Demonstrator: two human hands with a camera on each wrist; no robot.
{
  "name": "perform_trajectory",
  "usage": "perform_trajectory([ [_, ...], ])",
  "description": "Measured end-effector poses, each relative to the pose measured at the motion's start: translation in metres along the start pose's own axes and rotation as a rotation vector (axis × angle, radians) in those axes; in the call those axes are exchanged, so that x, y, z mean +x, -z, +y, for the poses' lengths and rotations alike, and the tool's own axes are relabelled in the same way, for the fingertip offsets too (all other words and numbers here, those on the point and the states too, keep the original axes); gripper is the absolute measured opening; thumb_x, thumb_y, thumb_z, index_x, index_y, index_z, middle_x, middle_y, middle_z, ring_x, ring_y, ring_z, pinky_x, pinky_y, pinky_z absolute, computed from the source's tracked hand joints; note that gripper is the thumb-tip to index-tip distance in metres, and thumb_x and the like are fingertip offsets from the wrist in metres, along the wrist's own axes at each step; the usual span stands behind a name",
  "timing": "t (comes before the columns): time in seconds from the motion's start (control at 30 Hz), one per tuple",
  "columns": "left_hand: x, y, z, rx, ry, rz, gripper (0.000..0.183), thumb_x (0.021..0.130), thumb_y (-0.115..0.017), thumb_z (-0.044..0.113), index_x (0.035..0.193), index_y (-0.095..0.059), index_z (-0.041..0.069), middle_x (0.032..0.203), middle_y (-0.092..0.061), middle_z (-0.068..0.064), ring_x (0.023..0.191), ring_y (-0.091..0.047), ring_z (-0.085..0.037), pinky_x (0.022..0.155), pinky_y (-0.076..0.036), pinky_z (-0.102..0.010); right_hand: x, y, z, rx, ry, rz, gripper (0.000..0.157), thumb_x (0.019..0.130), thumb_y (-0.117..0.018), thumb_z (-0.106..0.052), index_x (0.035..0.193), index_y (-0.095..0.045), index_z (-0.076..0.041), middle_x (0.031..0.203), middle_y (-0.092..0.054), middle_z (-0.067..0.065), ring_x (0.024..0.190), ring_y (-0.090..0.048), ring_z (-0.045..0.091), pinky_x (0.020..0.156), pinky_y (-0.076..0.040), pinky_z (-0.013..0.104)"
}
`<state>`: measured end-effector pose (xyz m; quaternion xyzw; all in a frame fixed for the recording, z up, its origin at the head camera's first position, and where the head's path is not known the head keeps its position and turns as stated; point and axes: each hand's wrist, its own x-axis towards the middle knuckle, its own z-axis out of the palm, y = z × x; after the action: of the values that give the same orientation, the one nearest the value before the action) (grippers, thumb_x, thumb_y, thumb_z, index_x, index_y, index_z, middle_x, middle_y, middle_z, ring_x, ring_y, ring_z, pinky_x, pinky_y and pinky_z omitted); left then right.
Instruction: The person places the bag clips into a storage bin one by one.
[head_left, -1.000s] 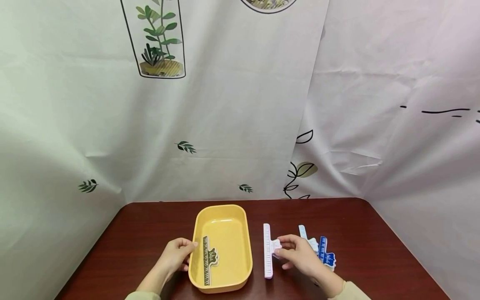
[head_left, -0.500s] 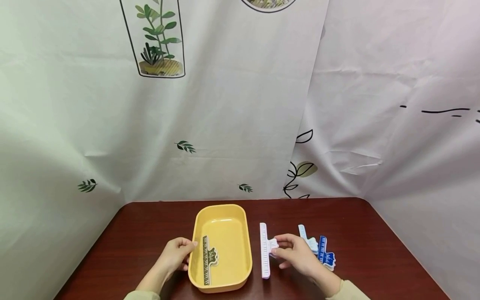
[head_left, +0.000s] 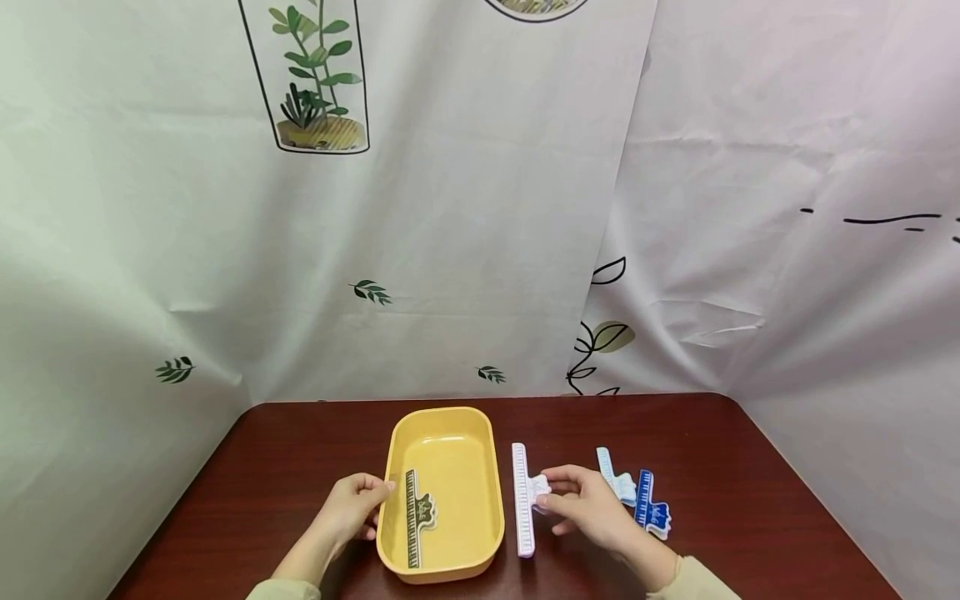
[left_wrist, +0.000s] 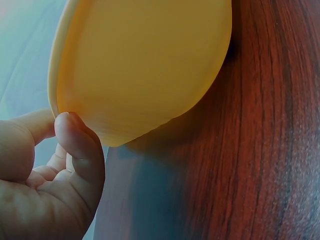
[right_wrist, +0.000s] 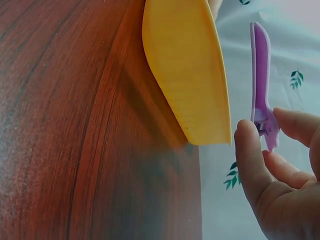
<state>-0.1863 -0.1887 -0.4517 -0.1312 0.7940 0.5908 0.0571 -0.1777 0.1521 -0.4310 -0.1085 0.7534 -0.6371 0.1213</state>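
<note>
My left hand [head_left: 347, 510] pinches the left rim of a yellow tray [head_left: 468, 500] between thumb and fingers; the left wrist view shows the thumb [left_wrist: 80, 137] over the rim. Inside the tray, along its left side, lies a black clip [head_left: 412, 518] with a piano-key pattern. To the right of the tray, my right hand [head_left: 588, 505] holds a pale purple clip [head_left: 522, 504] by its handle. In the right wrist view this clip [right_wrist: 261, 75] is seen edge-on, with thumb and fingers on either side of its handle. It appears raised off the table.
Right of my right hand, a light blue clip [head_left: 618, 483] and a dark blue clip [head_left: 651, 508] lie close together on the dark red wooden table [head_left: 720, 467]. A white printed cloth [head_left: 480, 208] hangs behind the table's back edge.
My right hand has moved a little to the left with the purple clip, closer to the tray. The left hand and the tray have stayed in place.
</note>
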Motion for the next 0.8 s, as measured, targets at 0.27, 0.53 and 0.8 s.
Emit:
perform_trajectory([
  [0.27,0.0,0.0,-0.001,-0.006,-0.005,-0.006,0.021,0.088,-0.062,0.018,0.09,-0.056,-0.001,0.065,-0.052,-0.003,0.052,-0.049,-0.012,0.042,-0.045,-0.024,0.0,-0.003,-0.001,0.017,0.021,-0.014,0.051,0.086,-0.068,-0.015,0.122,-0.048,0.015,0.111,-0.062,0.025,0.088,-0.067,0.023,0.058,-0.058,0.035],
  [0.53,0.0,0.0,-0.002,-0.007,-0.004,-0.003,0.021,0.088,-0.062,0.018,0.09,-0.056,-0.001,0.065,-0.052,-0.004,0.053,-0.049,-0.013,0.042,-0.045,-0.024,0.003,-0.005,-0.001,0.007,0.031,-0.013,0.047,0.086,-0.068,-0.014,0.12,-0.05,0.015,0.108,-0.064,0.025,0.085,-0.067,0.02,0.057,-0.058,0.035],
  [0.8,0.0,-0.001,-0.002,0.0,-0.005,0.003,0.022,0.088,-0.062,0.019,0.091,-0.056,-0.002,0.064,-0.052,-0.004,0.053,-0.05,-0.013,0.042,-0.045,-0.024,0.003,-0.017,0.001,0.082,-0.044,-0.03,0.038,0.086,-0.067,-0.014,0.108,-0.057,0.015,0.089,-0.069,0.015,0.074,-0.068,0.016,0.055,-0.057,0.035],
])
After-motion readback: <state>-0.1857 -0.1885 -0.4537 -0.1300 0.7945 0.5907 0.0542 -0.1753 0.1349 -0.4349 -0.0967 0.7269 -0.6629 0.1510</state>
